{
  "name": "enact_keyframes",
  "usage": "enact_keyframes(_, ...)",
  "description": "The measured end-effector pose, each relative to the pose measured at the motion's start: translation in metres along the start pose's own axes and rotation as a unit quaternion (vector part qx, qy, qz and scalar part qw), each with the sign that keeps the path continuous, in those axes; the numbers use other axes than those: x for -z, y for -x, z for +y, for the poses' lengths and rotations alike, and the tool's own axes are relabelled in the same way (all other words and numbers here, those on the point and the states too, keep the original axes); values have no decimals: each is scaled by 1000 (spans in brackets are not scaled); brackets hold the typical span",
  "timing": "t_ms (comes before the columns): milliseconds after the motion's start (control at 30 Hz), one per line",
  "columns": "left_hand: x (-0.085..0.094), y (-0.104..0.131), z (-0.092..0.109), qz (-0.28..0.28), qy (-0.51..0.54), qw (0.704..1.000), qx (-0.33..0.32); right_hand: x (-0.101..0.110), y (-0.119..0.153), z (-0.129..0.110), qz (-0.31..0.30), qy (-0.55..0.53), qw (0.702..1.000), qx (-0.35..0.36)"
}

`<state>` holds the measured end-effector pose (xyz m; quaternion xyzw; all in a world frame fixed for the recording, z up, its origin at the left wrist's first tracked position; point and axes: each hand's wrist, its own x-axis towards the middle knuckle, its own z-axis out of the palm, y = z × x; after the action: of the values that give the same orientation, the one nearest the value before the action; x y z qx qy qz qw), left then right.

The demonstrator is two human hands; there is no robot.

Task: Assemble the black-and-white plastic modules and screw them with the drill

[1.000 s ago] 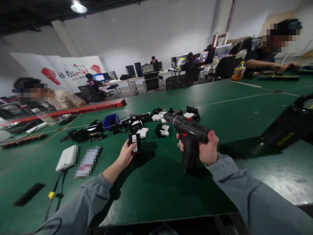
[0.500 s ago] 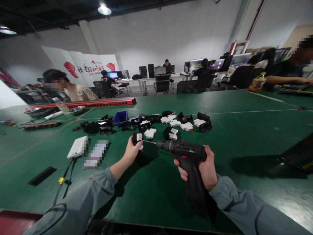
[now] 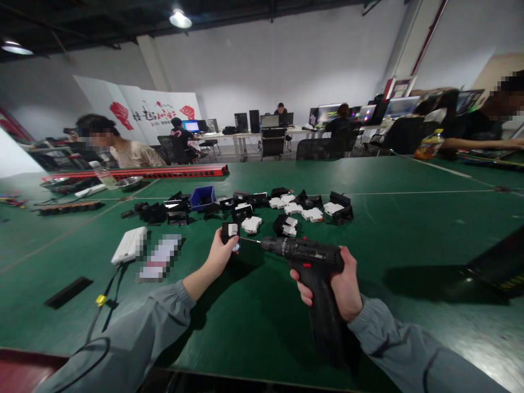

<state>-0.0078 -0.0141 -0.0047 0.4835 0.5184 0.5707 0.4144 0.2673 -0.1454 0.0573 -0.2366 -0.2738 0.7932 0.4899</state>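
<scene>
My left hand [image 3: 220,252] is closed on a small black part with a white piece [image 3: 232,230], held just above the green table [image 3: 254,311]. In my right hand [image 3: 346,284] is a black cordless drill [image 3: 311,254], gripped by its handle and pointing left. Its long thin bit reaches the right side of the held part; whether the tip touches a screw cannot be made out. Beyond my hands lie several white pieces [image 3: 251,224] and black housings [image 3: 339,210], with a blue bin [image 3: 202,198] among them.
At the left are a white box with a cable [image 3: 130,245], a blurred flat object [image 3: 160,258] and a black strip [image 3: 68,292]. A long red rail [image 3: 164,172] lies farther back. A dark object [image 3: 499,262] stands at the right. People sit beyond the table.
The view has tilted slightly. The drill and my right hand have shifted a little to the left; my left hand keeps its hold on the small part.
</scene>
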Motion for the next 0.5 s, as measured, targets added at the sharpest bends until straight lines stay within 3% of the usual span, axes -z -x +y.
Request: enact_keyframes(500,1,-3,-3,-2,-7,1000,12,1,0,2,-21,1,1000,11)
